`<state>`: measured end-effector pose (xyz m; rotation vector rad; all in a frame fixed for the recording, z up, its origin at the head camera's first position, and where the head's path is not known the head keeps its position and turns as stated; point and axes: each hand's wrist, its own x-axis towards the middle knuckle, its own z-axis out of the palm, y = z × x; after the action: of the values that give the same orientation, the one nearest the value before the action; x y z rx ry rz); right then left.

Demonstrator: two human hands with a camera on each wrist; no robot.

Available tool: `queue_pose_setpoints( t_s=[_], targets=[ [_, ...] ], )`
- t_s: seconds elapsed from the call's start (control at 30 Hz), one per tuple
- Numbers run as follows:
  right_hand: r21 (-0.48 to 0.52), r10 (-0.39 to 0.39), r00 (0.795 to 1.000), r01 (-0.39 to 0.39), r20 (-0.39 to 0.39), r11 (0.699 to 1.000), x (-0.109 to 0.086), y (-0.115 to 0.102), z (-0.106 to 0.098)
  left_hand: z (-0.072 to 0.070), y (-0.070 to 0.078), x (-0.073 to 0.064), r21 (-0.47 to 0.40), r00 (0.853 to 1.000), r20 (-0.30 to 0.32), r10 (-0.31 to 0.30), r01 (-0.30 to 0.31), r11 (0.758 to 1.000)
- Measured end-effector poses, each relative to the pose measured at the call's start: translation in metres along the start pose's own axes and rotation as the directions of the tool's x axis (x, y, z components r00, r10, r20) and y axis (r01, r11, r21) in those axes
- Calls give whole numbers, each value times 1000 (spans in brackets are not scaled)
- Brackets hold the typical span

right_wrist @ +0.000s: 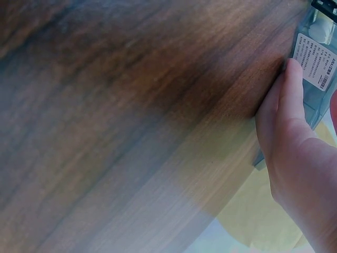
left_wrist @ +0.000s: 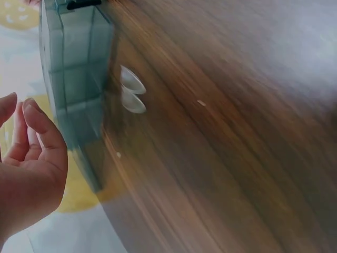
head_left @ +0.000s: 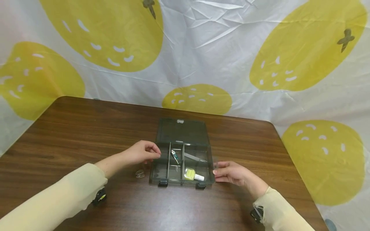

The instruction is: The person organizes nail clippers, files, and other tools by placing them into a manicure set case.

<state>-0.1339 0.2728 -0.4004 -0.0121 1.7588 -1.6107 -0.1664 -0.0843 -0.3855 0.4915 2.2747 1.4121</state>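
Observation:
A grey see-through divided box (head_left: 168,180) lies with its lid (head_left: 182,131) folded back. My left hand (head_left: 143,152) hovers at its left side, fingers bent and thumb near the fingertips; in the left wrist view the hand (left_wrist: 34,145) has nothing visible between the fingers. Against the box's right wall rests my right hand (head_left: 232,174), its index finger straight along the labelled side (right_wrist: 315,61). Inside the box are a silver-and-teal nail clipper (head_left: 174,156), slim silver tweezers (head_left: 195,157) and a yellow nail polish bottle (head_left: 189,174) with a white cap.
Two small clear oval pieces (head_left: 140,174) lie on the wooden table (head_left: 115,199) just left of the box. Two black latches (head_left: 163,182) stick out at the box's front. Behind the table hangs a white cloth (head_left: 202,73) with yellow fruit prints.

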Motion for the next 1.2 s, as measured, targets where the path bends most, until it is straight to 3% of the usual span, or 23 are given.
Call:
queue_pose_setpoints(
  t_s=[0.37,0.73,1.07,1.2],
  targets=[
    [-7,5,1000,-5,-18,1000,0,1,-1,-18,-22,-21,-8,998,-35,-49,48,999],
    [4,10,1000,-9,-21,1000,1,3,-4,-15,-46,-33,20,996,-69,-64,65,998],
    [-1,6,1000,-6,-15,1000,2,3,-3,-10,-55,-36,88,998,-56,-30,35,996],
    [-6,5,1000,-5,-7,1000,2,2,-3,-8,-56,-36,145,998,-52,24,-16,989]
  ],
)
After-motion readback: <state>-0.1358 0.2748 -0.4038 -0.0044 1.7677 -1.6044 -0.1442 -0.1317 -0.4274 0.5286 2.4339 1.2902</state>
